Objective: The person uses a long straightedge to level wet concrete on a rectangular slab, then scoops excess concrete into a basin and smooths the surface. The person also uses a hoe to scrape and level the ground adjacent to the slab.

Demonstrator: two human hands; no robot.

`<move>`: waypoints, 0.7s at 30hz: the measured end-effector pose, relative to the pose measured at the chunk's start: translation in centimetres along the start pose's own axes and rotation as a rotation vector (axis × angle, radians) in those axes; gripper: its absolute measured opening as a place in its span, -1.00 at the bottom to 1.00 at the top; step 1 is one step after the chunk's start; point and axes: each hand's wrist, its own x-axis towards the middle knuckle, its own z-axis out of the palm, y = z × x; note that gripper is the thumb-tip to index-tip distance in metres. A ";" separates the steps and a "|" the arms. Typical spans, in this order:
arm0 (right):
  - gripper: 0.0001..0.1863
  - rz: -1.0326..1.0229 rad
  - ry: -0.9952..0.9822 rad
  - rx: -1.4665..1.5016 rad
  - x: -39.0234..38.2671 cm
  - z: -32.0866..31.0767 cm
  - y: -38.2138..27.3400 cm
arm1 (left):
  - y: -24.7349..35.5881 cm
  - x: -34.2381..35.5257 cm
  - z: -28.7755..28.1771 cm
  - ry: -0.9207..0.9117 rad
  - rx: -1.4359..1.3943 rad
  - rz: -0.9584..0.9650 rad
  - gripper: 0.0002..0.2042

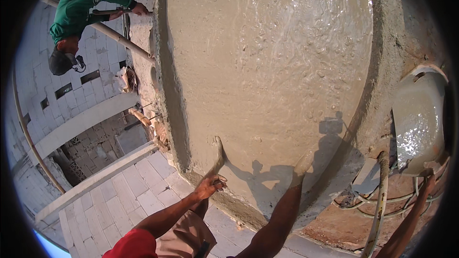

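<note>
My left hand, below a red sleeve, has loosely curled, parted fingers and holds nothing visible, over the near rim of a concrete trough full of wet, grey-beige cement mix. At the right, my right hand grips the lower edge of a shiny, cement-coated pan. Two cement-coated limbs, which look like bare legs, reach into the mix beside brown cloth. Shadows of figures fall across the mix.
A person in green with a dark cap holds a tool at the upper left, near a long pole. Block paving and a recessed opening lie left. A pipe and hoses lie at the lower right.
</note>
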 end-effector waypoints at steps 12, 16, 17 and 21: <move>-0.55 -1.059 0.030 -0.502 -26.1 -7.9 -24.1 | 14.7 -10.5 -5.2 0.172 0.212 0.231 -0.69; -0.58 -1.338 -0.032 -0.755 -49.5 -7.1 -28.4 | 18.4 -15.2 -12.2 0.164 0.138 0.403 -0.64; -0.59 -1.386 -0.045 -0.802 -56.1 -6.4 -29.6 | 19.1 -16.2 -14.4 0.154 0.126 0.420 -0.63; -0.59 -1.440 -0.143 -0.880 -82.5 -0.9 -33.0 | 22.5 -20.0 -22.8 0.318 0.389 1.020 -0.61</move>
